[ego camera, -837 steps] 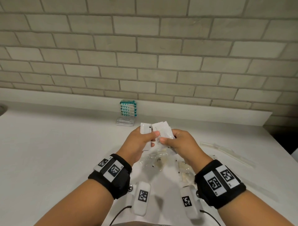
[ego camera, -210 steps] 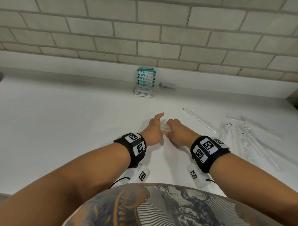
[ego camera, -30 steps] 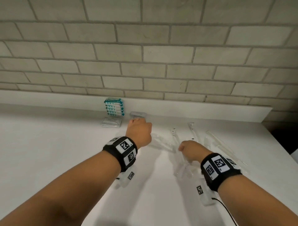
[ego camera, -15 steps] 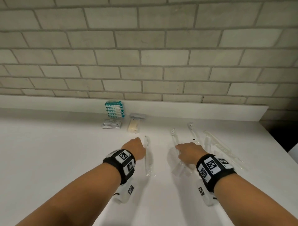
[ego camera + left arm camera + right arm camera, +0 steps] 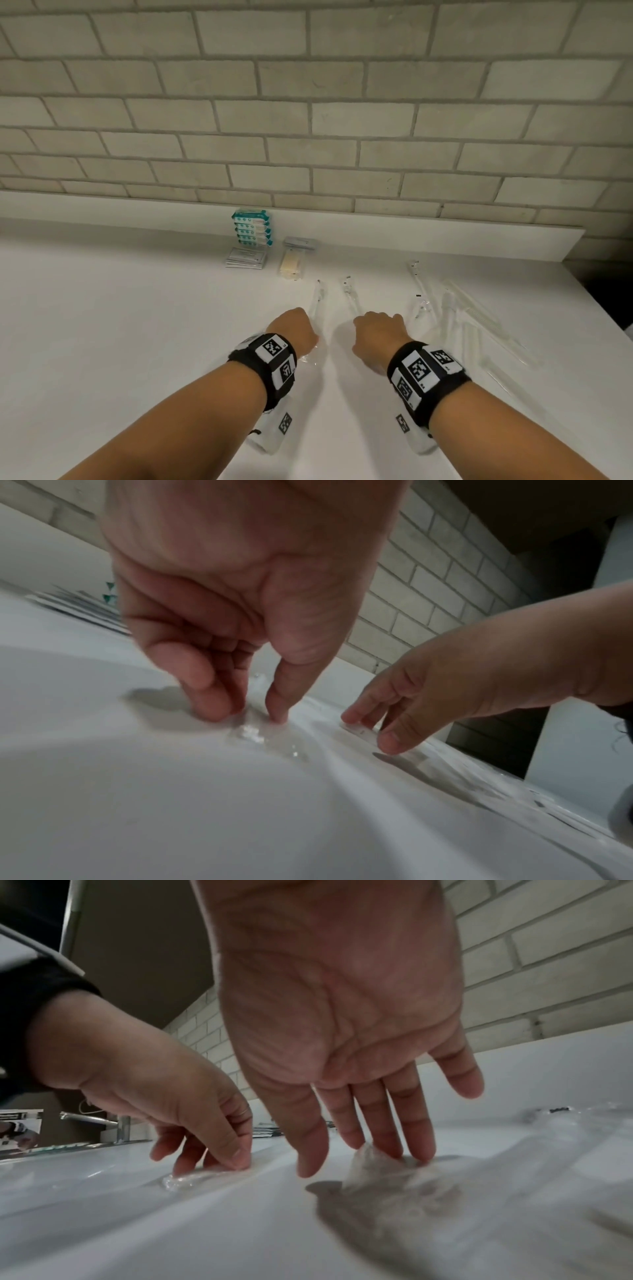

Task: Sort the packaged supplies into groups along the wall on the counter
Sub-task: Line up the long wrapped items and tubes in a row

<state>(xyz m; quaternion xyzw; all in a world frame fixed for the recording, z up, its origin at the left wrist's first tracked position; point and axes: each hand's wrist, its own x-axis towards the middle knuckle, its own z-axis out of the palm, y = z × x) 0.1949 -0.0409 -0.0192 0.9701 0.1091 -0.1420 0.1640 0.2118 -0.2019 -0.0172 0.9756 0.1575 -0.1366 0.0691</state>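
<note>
On the white counter (image 5: 137, 325) my left hand (image 5: 294, 329) pinches the near end of a long clear packet (image 5: 318, 301) between thumb and curled fingers; the left wrist view shows the left hand (image 5: 245, 712) on this clear packet (image 5: 255, 734). My right hand (image 5: 375, 329) lies beside it with straight fingers pressing a second clear packet (image 5: 351, 294). In the right wrist view the right hand (image 5: 352, 1161) rests on the crinkled second packet (image 5: 380, 1172). Both packets point toward the wall, side by side.
Along the wall stand a teal packet stack (image 5: 251, 228), white sachets (image 5: 245, 257), grey packets (image 5: 299, 242) and yellowish packets (image 5: 290, 265). Several more long clear packets (image 5: 479, 325) lie loose at the right, near the counter's right edge (image 5: 603, 315).
The left hand came back from the wall, leaving the yellowish packets there, and took hold of a clear packet. The right hand slid its packet left, closer to the other.
</note>
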